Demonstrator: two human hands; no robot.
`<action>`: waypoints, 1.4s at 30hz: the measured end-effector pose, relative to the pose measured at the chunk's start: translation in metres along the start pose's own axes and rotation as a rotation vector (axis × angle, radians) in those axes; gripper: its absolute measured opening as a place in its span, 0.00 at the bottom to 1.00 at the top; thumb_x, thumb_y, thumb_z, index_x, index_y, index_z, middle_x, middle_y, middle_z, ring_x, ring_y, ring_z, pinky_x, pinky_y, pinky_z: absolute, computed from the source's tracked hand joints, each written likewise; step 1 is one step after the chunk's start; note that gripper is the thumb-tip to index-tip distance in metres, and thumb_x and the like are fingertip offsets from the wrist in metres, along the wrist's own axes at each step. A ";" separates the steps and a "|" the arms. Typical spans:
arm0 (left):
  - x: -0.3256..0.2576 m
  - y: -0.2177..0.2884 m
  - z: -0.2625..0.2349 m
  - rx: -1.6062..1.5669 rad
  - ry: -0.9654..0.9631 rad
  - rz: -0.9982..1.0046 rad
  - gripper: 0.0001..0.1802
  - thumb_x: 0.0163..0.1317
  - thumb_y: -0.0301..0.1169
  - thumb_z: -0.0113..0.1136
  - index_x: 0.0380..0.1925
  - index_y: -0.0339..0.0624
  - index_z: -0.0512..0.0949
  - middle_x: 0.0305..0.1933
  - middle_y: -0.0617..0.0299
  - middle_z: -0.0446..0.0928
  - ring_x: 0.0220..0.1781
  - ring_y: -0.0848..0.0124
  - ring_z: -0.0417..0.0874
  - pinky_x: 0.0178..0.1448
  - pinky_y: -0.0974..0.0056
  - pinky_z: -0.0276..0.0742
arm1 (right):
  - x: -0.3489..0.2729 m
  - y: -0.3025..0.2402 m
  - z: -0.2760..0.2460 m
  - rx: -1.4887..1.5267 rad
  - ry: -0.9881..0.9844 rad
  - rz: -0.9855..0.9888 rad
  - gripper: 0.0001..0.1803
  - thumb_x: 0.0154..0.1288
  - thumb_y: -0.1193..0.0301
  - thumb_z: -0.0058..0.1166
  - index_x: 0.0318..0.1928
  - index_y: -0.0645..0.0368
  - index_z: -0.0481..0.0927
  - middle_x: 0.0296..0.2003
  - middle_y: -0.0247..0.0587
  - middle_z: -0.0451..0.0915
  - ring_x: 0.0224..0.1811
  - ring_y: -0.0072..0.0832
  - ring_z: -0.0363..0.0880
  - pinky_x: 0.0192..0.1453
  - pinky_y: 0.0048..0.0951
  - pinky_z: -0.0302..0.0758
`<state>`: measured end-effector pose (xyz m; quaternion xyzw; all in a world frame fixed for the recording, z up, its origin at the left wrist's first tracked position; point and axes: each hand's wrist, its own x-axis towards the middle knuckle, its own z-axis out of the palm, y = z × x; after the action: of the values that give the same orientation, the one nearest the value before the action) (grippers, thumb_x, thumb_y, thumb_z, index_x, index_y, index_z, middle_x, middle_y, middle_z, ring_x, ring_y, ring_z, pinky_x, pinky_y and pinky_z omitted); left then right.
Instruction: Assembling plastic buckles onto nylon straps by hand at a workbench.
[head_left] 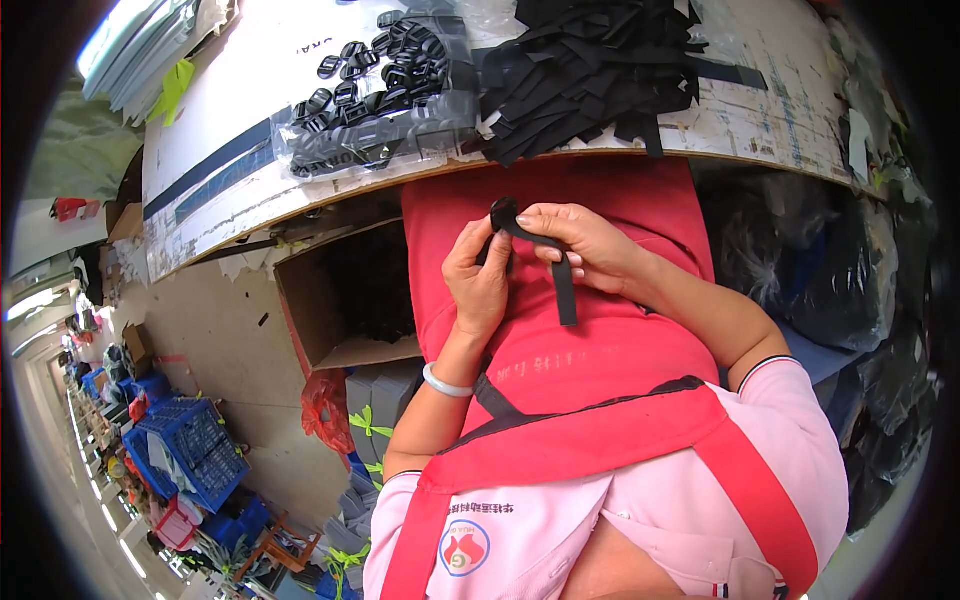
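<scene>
Over my red apron, just in front of the table's edge, my left hand (477, 277) pinches a small black buckle (503, 212) between thumb and fingers. A black webbing strap (565, 290) runs from the buckle to my right hand (583, 245). The right thumb and fingers are closed on the strap, and its loose end hangs down below them. How the strap passes through the buckle is partly hidden by my fingers. On the table beyond lie a pile of black buckles (400, 75) on clear plastic and a heap of cut black straps (590, 80).
The worn white table (240, 115) has its near edge just beyond my hands. Under it on the left stands an open cardboard box (375, 352) with dark contents. Dark plastic bags (810, 260) fill the right side. Blue crates (190, 450) stand far left on the floor.
</scene>
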<state>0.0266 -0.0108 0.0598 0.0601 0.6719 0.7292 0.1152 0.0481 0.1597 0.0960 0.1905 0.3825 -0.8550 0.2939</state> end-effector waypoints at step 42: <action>0.015 -0.006 -0.006 0.387 -0.031 0.372 0.14 0.60 0.14 0.59 0.46 0.34 0.81 0.40 0.54 0.82 0.38 0.68 0.84 0.41 0.69 0.78 | 0.009 0.006 -0.001 0.072 0.150 -0.199 0.10 0.71 0.64 0.55 0.36 0.56 0.75 0.20 0.24 0.71 0.13 0.11 0.59 0.15 0.16 0.56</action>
<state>0.0115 -0.0125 0.0527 0.2146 0.7744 0.5947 -0.0245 0.0456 0.1538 0.0870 0.2256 0.3895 -0.8764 0.1711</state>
